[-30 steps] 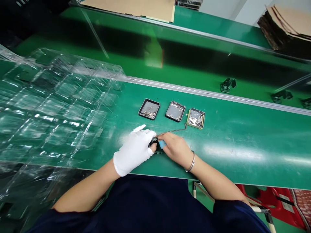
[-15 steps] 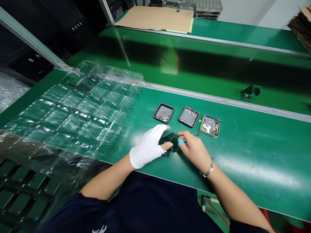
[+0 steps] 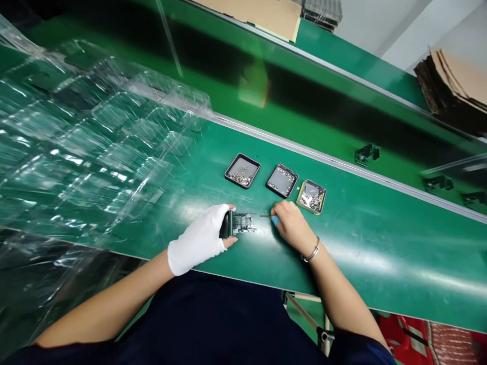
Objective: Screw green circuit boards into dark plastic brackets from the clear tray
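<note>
My left hand (image 3: 201, 238), in a white fingerless glove, is closed round a dark plastic assembly (image 3: 241, 223) whose skeletal, pronged end faces right. Fingers and thumb grip its block-shaped left side, and the palm hides part of it. My right hand (image 3: 287, 223), bare with blue tape on a finger, pinches a thin dark hex key (image 3: 265, 216) that points left at the assembly, a small gap apart. Behind the hands lie three shallow trays of small metal parts: a left tray (image 3: 242, 171), a middle tray (image 3: 282, 180) and a yellow-edged right tray (image 3: 311, 196).
Clear plastic blister trays (image 3: 114, 116) cover the left of the green bench. A metal rail (image 3: 304, 152) runs behind the small trays. Beyond it sits another dark assembly (image 3: 367, 154), with more at far right. Stacked cardboard (image 3: 452, 86) stands at the back right.
My right hand has taken up the hex key that lay by the small trays. The assembly in my left hand is turned, its pronged end now facing right. The view has shifted and tilted.
</note>
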`<state>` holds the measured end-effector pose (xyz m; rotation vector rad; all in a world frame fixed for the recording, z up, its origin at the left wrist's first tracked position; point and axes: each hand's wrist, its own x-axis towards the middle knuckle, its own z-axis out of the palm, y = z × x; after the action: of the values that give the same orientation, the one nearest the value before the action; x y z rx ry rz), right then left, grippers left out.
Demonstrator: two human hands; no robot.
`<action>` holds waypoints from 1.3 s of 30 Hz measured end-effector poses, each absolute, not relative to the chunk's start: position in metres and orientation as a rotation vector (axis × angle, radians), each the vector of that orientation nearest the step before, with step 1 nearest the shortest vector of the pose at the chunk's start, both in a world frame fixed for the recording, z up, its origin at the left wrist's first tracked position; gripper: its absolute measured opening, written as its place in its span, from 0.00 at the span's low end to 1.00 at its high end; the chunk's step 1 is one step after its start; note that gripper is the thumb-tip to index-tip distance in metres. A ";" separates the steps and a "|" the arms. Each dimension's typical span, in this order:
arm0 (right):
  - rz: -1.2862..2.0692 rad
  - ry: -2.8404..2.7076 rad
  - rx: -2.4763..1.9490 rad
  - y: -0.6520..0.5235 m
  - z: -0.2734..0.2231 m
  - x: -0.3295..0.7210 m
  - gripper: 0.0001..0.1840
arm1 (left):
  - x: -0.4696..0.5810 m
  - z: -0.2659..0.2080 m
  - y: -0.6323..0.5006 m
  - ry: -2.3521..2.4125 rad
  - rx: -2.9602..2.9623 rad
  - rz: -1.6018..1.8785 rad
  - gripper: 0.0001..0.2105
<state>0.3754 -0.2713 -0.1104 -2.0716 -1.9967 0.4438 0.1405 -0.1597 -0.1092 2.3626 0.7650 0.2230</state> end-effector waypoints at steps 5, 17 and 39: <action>0.745 -1.949 -1.816 -0.269 -0.115 0.358 0.18 | 0.140 -0.115 -0.161 0.778 2.336 0.268 0.25; 0.745 -1.989 -2.073 -0.262 -0.107 0.342 0.12 | 0.140 -0.115 -0.158 0.709 2.374 0.303 0.23; 0.761 -2.012 -1.994 -0.271 -0.111 0.343 0.13 | 0.136 -0.120 -0.158 0.665 2.365 0.266 0.24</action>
<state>0.3430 -0.2712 -0.1105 -1.9944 -2.0121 0.7609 0.1356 -0.1584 -0.1200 2.3650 0.6649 0.2665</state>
